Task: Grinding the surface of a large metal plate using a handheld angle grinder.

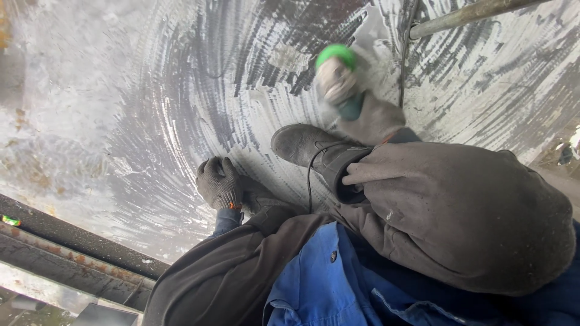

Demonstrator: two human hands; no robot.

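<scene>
Crouching over a wide grey metal surface (139,90), gripped a green-topped grinder (339,58) in the right hand (336,83), fingers closed around the body of the tool in a pale glove. Pressed the tool's working end down onto the metal just beyond the toe of a dark work boot (305,146); blurred there, so could not tell exactly where disc met metal. Planted the left hand (219,182), in a dark knitted glove, flat on the surface beside the boot, fingers together and holding nothing, seemingly as a brace.

Judged the step in hand as a grinding pass: curved, bright scoring marks swept across much of the metal around the tool, with duller rusty patches well apart toward the far left. Noted a thin black cable (403,57) running up from the grinder past a grey pipe (471,13) at the top edge, and a dark rusted beam (78,241) along the lower left. Saw grey trousers (459,217) and a blue jacket (320,278) filling the lower right.

Reckoned that any next move called for a firm grip on the tool, steady weight on the braced palm, the cable clear of the disc, and the boot toe out of the tool's path.
</scene>
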